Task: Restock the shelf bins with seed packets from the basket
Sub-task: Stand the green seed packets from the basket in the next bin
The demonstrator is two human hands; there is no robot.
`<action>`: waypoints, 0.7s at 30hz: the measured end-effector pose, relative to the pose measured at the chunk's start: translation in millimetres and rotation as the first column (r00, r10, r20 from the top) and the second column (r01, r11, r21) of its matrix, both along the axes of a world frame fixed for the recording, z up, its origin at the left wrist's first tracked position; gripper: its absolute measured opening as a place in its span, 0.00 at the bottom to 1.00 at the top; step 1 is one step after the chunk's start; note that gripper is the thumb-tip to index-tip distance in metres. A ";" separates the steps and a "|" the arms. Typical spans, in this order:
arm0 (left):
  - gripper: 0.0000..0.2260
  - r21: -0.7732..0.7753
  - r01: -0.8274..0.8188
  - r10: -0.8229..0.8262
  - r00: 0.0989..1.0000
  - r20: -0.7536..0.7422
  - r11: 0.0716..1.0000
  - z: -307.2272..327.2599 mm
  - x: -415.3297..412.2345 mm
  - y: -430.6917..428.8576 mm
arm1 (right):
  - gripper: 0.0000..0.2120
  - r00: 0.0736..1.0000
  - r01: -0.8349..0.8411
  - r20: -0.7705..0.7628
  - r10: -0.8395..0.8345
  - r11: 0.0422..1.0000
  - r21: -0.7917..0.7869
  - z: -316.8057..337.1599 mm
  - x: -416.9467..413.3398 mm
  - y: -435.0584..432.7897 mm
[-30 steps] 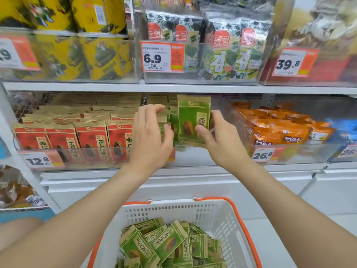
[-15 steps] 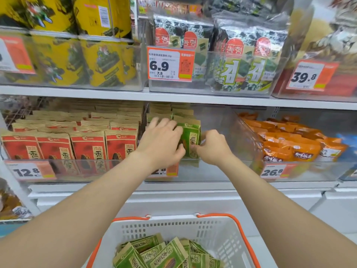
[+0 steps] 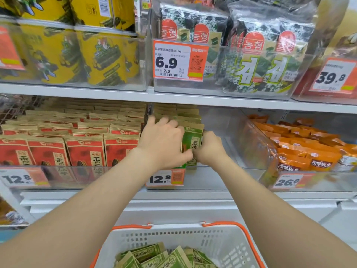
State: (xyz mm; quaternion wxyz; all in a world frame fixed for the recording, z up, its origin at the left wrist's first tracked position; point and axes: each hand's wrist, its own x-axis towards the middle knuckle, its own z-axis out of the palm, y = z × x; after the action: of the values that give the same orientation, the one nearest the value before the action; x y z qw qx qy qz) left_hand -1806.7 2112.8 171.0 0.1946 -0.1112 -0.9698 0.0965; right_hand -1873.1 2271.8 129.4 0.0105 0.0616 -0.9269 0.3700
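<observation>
The green seed packet [image 3: 193,141] stands upright at the front of the clear middle bin [image 3: 212,178] on the lower shelf. The left hand [image 3: 164,141] curls over its left edge, and the right hand [image 3: 210,149] grips its right edge. Below, a white basket [image 3: 173,236] holds more green packets [image 3: 164,256]. Red seed packets [image 3: 85,149] fill the neighbouring bin on the left.

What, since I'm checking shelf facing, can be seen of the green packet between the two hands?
The green packet is a flat pouch with a green front, a kraft-brown top band and a pale panel of dark characters. It stands upright, facing out, at the front of a row of like packets in the clear middle bin. The left hand covers its left side, thumb on its lower front; the right hand holds its right edge.
</observation>
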 end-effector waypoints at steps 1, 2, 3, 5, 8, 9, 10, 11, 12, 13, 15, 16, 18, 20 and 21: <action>0.30 0.016 0.004 -0.004 1.000 -0.009 1.000 -2.4 0.7 1.5 | 0.11 1.000 -0.005 -0.030 0.006 0.999 0.046 -1.9 -0.7 -2.2; 0.28 0.036 0.014 -0.014 1.000 -0.022 0.999 -4.7 1.2 2.1 | 0.11 0.999 -0.017 -0.042 0.021 0.995 0.094 -3.3 -1.4 -4.4; 0.27 0.057 0.027 -0.025 0.999 -0.037 0.998 -6.3 2.0 1.9 | 0.13 0.999 -0.033 -0.027 0.037 0.992 0.125 -3.9 -2.1 -6.3; 0.27 0.095 0.050 -0.044 0.997 -0.062 0.994 -8.5 3.0 -0.9 | 0.17 0.997 -0.064 0.058 0.055 0.986 0.154 -3.1 -4.7 -6.1; 0.27 0.124 0.059 -0.047 0.994 -0.100 0.990 -10.2 6.1 -5.3 | 0.14 0.985 -0.113 0.147 0.089 0.980 0.163 1.7 -2.9 -0.3; 0.27 0.136 0.061 -0.045 0.992 -0.115 0.989 -10.5 8.2 -5.8 | 0.13 0.987 -0.105 0.138 0.087 0.986 0.133 3.5 -0.6 1.2; 0.26 0.150 0.065 -0.045 0.990 -0.132 0.987 -10.0 11.0 -6.1 | 0.12 0.990 -0.089 0.115 0.078 0.992 0.090 5.5 2.7 1.9; 0.26 0.169 0.073 -0.049 0.988 -0.147 0.983 -9.3 14.0 -6.2 | 0.13 0.994 -0.073 0.082 0.067 0.995 0.062 6.3 3.5 1.7; 0.25 0.191 0.087 -0.056 0.985 -0.162 0.978 -8.5 17.2 -6.5 | 0.15 0.996 -0.070 0.062 0.066 0.995 0.066 7.7 5.7 0.3; 0.25 0.212 0.104 -0.067 0.982 -0.175 0.972 -7.6 20.5 -6.6 | 0.18 0.995 -0.086 0.062 0.080 0.991 0.102 9.4 9.1 -1.1; 0.24 0.237 0.144 -0.095 0.974 -0.204 0.961 -5.8 26.7 -5.7 | 0.25 0.986 -0.112 0.137 0.093 0.984 0.138 10.4 11.3 -2.6; 0.24 0.246 0.164 -0.108 0.969 -0.223 0.955 -5.3 29.9 -5.1 | 0.26 0.978 -0.114 0.190 0.088 0.985 0.131 12.9 13.2 -2.0; 0.22 0.271 0.214 -0.140 0.953 -0.267 0.939 -4.3 36.3 -3.8 | 0.20 0.962 -0.115 0.262 0.071 0.981 0.157 21.2 23.0 1.6; 0.20 0.285 0.274 -0.181 0.933 -0.312 0.919 -3.8 42.7 -2.6 | 0.07 0.974 -0.087 0.222 0.047 0.980 0.178 24.9 28.2 7.1; 0.19 0.282 0.299 -0.200 0.922 -0.331 0.912 -4.0 46.1 -1.8 | 0.08 0.983 -0.052 0.180 0.020 0.984 0.173 25.5 29.1 9.7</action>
State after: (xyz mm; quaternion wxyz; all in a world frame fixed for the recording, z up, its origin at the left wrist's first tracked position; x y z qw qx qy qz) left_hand -1760.6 2110.9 167.0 0.3636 -0.1859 -0.9097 -0.0759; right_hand -1843.9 2281.5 154.8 -0.0845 0.0458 -0.9521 0.2903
